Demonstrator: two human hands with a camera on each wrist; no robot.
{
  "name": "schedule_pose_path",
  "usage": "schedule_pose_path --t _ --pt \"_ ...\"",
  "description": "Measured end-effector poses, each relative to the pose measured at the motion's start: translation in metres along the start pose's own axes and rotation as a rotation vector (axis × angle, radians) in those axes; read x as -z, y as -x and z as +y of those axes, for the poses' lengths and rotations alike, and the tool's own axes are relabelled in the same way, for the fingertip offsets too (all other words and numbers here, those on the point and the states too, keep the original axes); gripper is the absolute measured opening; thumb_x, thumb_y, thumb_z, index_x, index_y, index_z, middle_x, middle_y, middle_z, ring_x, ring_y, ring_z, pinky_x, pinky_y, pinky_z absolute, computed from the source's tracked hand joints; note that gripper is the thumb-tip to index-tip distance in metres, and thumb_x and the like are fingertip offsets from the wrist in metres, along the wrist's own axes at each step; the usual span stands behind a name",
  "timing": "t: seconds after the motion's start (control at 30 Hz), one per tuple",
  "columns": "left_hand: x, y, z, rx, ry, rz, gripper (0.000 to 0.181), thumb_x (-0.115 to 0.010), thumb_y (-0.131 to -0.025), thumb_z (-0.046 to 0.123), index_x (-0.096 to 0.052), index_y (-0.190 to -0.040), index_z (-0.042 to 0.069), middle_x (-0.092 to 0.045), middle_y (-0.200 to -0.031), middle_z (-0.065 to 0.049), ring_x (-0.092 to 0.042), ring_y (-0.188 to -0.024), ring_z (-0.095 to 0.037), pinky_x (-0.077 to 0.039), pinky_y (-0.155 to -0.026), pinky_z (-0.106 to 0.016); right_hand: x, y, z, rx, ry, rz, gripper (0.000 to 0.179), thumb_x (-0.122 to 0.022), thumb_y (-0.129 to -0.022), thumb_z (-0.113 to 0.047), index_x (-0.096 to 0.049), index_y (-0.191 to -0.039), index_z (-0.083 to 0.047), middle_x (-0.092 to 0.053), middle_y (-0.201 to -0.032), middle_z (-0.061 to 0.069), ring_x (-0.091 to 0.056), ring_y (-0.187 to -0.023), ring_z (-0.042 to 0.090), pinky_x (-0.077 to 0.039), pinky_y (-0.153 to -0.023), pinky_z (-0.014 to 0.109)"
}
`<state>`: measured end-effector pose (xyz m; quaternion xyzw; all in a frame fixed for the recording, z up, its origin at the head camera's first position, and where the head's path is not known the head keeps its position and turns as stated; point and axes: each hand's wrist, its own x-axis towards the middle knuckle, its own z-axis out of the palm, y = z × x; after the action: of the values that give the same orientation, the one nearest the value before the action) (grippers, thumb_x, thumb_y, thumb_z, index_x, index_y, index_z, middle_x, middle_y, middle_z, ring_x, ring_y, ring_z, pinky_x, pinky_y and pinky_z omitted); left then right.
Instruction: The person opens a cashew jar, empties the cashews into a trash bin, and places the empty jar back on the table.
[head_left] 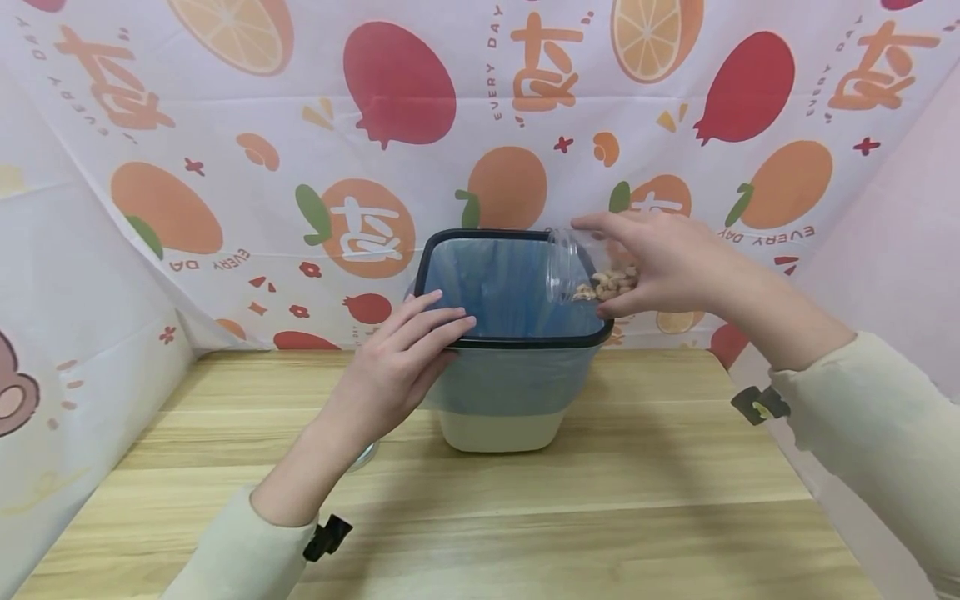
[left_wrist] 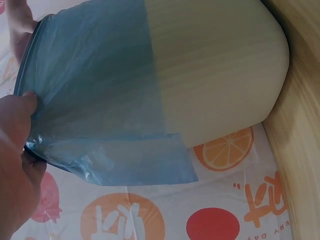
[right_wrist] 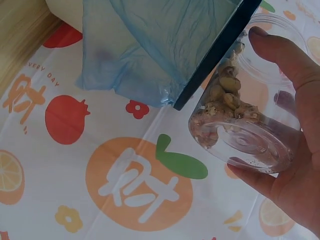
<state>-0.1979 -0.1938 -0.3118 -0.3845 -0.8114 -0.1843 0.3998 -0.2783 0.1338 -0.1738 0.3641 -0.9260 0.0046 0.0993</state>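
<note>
A trash bin (head_left: 502, 433) with a pale base stands upright, lined with a translucent blue bag (head_left: 517, 379) and topped by a dark rim frame (head_left: 525, 342). At the rim's near left corner my left hand (head_left: 397, 354) grips it, fingers over the edge and thumb outside. My right hand (head_left: 667, 258) holds a clear plastic jar (right_wrist: 260, 107) on its side over the right rim, mouth toward the bin's inside. Cashews (head_left: 611, 283) lie along the jar's lower wall; the right wrist view shows them bunched (right_wrist: 225, 95) near its base.
The bin stands on a wood-grain table (head_left: 600, 525). Behind it hangs a fruit-print cloth (head_left: 300, 108), close to the bin's back. A round, shiny-edged item (head_left: 365, 456) lies on the table, mostly hidden behind my left forearm.
</note>
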Motion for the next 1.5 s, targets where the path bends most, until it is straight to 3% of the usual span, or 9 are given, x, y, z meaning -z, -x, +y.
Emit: schedule_pose_path --t 0.1,0.37,0.73,1.03,1.3,1.5 --pt "0.000 0.000 -0.001 -0.003 -0.001 0.000 0.044 -0.072 -0.089 0.005 -0.065 -0.132 0.012 -0.064 -0.130 -0.008 -0.051 -0.133 -0.036 -0.037 -0.111 -0.057 0.001 -0.002 -0.002 0.017 0.035 0.006 0.098 -0.089 -0.070 -0.044 -0.037 -0.153 -0.031 -0.060 -0.096 -0.001 -0.054 -0.083 0.017 -0.048 -0.063 0.033" --pt "0.000 0.001 -0.001 0.012 -0.003 -0.007 0.045 -0.072 -0.089 0.006 -0.065 -0.133 0.013 -0.064 -0.131 -0.007 -0.050 -0.134 -0.036 -0.036 -0.112 -0.056 0.002 -0.007 -0.007 0.035 0.083 -0.001 0.096 -0.088 -0.071 -0.045 -0.039 -0.152 -0.031 -0.059 -0.093 -0.001 -0.054 -0.081 0.017 -0.049 -0.062 0.034" --pt "-0.001 0.000 -0.001 0.005 0.011 0.014 0.044 -0.072 -0.089 0.004 -0.065 -0.131 0.011 -0.065 -0.129 -0.008 -0.050 -0.133 -0.036 -0.035 -0.113 -0.057 0.004 -0.012 -0.010 0.068 0.135 0.009 0.097 -0.090 -0.068 -0.045 -0.042 -0.151 -0.028 -0.065 -0.111 0.002 -0.056 -0.079 0.019 -0.050 -0.065 0.038" --pt "-0.001 0.000 -0.002 0.003 0.011 0.011 0.043 -0.072 -0.089 0.004 -0.065 -0.131 0.011 -0.065 -0.129 -0.008 -0.050 -0.133 -0.037 -0.035 -0.113 -0.057 0.006 -0.015 -0.012 0.085 0.140 0.003 0.098 -0.091 -0.068 -0.042 -0.041 -0.151 -0.029 -0.062 -0.131 0.004 -0.060 -0.101 0.025 -0.051 -0.071 0.042" --pt "-0.001 0.000 -0.002 0.002 0.008 0.012 0.044 -0.075 -0.087 0.004 -0.066 -0.130 0.011 -0.065 -0.128 -0.007 -0.050 -0.133 -0.035 -0.036 -0.112 -0.055 0.007 -0.016 -0.013 0.095 0.155 0.008 0.097 -0.091 -0.067 -0.043 -0.041 -0.150 -0.033 -0.062 -0.133 0.002 -0.060 -0.106 0.027 -0.051 -0.068 0.041" --pt "0.000 0.000 -0.002 0.002 0.012 0.016 0.044 -0.074 -0.088 0.004 -0.066 -0.130 0.011 -0.065 -0.128 -0.007 -0.049 -0.134 -0.034 -0.036 -0.113 -0.055 0.010 -0.018 -0.014 0.116 0.185 0.009 0.095 -0.091 -0.068 -0.039 -0.043 -0.150 -0.028 -0.059 -0.137 0.006 -0.057 -0.116 0.031 -0.053 -0.079 0.048"
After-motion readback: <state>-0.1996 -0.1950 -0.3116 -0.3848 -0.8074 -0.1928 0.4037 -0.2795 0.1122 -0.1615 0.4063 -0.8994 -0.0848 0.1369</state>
